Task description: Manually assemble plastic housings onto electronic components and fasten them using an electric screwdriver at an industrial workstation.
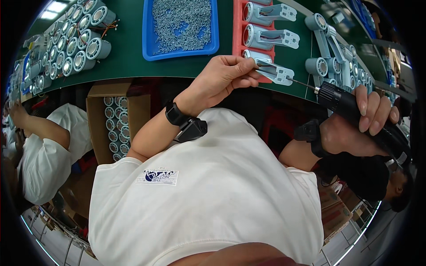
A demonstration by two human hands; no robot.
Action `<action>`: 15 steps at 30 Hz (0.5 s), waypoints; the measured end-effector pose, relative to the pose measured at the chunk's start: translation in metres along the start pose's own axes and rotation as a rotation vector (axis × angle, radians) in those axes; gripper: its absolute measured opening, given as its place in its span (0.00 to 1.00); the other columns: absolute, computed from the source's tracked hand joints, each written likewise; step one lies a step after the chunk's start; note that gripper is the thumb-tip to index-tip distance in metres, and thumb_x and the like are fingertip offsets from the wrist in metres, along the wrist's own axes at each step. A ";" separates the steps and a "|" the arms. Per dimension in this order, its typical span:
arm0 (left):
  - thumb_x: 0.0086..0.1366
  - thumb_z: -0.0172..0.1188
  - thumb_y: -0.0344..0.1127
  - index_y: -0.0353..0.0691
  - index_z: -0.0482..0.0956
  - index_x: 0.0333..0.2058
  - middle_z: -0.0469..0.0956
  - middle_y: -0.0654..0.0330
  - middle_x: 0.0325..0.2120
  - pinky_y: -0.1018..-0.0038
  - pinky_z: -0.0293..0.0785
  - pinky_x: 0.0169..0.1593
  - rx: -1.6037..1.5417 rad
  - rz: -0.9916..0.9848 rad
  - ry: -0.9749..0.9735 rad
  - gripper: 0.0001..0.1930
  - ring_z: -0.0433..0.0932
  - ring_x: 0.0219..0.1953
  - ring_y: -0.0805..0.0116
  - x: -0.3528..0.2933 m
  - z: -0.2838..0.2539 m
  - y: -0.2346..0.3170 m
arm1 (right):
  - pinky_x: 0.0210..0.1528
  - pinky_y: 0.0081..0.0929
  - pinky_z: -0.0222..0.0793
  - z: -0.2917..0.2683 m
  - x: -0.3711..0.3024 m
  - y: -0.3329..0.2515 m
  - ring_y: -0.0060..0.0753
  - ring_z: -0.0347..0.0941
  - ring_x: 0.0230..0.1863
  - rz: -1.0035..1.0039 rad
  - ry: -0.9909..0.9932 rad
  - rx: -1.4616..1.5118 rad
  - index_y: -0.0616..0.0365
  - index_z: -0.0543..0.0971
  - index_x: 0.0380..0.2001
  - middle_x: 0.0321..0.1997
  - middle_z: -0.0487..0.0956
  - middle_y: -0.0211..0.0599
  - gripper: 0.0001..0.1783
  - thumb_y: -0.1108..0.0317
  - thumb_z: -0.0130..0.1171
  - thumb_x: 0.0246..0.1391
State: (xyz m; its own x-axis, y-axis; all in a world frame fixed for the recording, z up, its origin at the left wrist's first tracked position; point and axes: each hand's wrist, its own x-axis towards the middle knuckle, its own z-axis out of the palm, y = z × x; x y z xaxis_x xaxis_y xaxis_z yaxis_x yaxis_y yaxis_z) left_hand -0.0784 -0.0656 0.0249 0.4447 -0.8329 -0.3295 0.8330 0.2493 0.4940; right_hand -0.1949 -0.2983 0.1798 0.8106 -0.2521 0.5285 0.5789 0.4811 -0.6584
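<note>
My right hand [361,119] is wrapped round a black electric screwdriver [339,99]. Its thin bit points left and reaches the end plate of a light-blue arm-shaped bracket [278,74] on a round motor housing [257,56]. This housing sits in the nearest visible slot of a red holder [238,33]. My left hand [228,79] is closed, thumb and forefinger pinched together right beside the bracket's base. What lies between those fingertips is too small to make out. Further up the holder, similar housings with brackets [277,38] point right.
A blue tray [145,40] of small screws [182,22] lies on the green table. Motor housings with wires [97,48] cluster at left, bracketed ones [317,66] at right. Below left stands a cardboard box [95,119] of round parts. People [57,137] work on either side.
</note>
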 end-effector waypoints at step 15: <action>0.78 0.48 0.43 0.29 0.76 0.49 0.84 0.51 0.35 0.82 0.83 0.32 -0.033 -0.137 -0.084 0.20 0.86 0.33 0.70 -0.035 -0.054 0.002 | 0.39 0.30 0.59 0.012 0.001 -0.011 0.22 0.67 0.24 -0.051 0.013 -0.504 0.49 0.77 0.39 0.24 0.70 0.24 0.44 0.17 0.53 0.45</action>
State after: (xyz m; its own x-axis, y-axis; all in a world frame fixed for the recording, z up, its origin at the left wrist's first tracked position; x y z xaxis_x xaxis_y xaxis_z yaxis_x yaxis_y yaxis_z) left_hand -0.0748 -0.0093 -0.0064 0.2987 -0.8981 -0.3229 0.8949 0.1461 0.4217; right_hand -0.2017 -0.2933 0.1936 0.7794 -0.2767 0.5622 0.5859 0.0039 -0.8104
